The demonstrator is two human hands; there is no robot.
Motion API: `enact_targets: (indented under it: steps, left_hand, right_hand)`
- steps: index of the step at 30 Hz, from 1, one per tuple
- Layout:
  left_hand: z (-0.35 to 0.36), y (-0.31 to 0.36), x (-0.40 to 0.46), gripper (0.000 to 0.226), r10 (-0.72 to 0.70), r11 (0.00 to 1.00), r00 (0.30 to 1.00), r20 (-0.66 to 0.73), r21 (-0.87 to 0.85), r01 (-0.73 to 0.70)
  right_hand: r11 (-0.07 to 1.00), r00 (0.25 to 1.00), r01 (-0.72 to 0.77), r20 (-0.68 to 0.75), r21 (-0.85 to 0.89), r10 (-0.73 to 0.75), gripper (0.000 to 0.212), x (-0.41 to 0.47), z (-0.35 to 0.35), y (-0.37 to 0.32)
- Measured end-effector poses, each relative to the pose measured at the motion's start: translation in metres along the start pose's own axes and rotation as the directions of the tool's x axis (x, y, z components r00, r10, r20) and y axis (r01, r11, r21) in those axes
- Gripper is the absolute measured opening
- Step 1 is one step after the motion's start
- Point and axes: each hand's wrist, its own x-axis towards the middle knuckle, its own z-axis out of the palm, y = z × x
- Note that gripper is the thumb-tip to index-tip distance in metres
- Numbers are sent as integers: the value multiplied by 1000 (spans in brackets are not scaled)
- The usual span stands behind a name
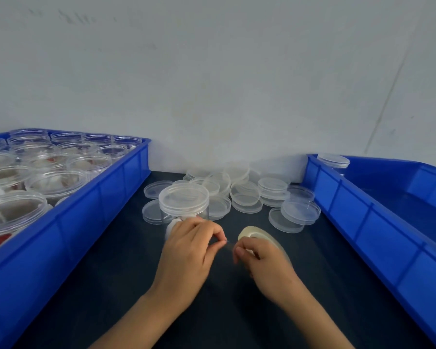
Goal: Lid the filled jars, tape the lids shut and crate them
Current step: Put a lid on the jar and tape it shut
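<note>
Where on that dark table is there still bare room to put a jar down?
Bare mat lies between the left crate and the left hand, and between the right hand and the right crate. Behind the lidded jar, loose lids crowd the wall.

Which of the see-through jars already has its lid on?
The clear plastic jar standing alone on the dark table, just beyond the left hand, wears a lid; the filled jars in the left blue crate are open-topped.

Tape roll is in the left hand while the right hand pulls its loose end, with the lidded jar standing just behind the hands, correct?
Hands are swapped. In the head view the right hand holds the tape roll and the left hand pinches the loose end. The lidded jar does stand just behind them.
</note>
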Motion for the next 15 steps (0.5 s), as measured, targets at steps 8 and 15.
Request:
enact_targets:
  steps: [8,15]
  left_hand:
    - [-6,-24,8,101,-479,797,878,-7,-422,431]
    - [3,-37,7,113,-410,771,885,222,-433,466]
  right_hand:
    - [991,958,38,-286,126,-1,38,0,4,0]
    - [984,892,97,-452,148,-20,28,-3,4,-5]
